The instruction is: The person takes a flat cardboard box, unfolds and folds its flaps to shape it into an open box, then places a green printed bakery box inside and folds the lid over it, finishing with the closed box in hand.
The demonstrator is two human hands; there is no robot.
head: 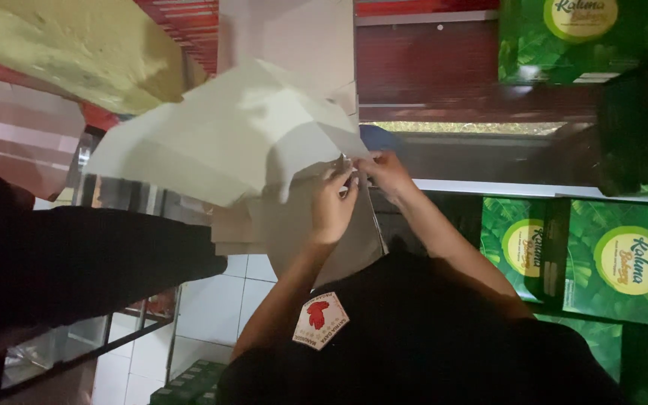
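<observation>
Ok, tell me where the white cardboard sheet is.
In the head view the white cardboard sheet lies upper centre-left, its right edge pinched by both hands, the left hand and right hand, with green boxes to the right.

Your fingers [345,180] are boxed in: white cardboard sheet [219,142] tight on one side, green boxes [616,259] past them on the other; tiled floor [211,300] gap is open.

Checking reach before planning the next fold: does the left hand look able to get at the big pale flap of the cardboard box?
Probably yes. The left hand already rests on the cardboard box beside the right hand, and nothing lies between it and the pale flap.
</observation>
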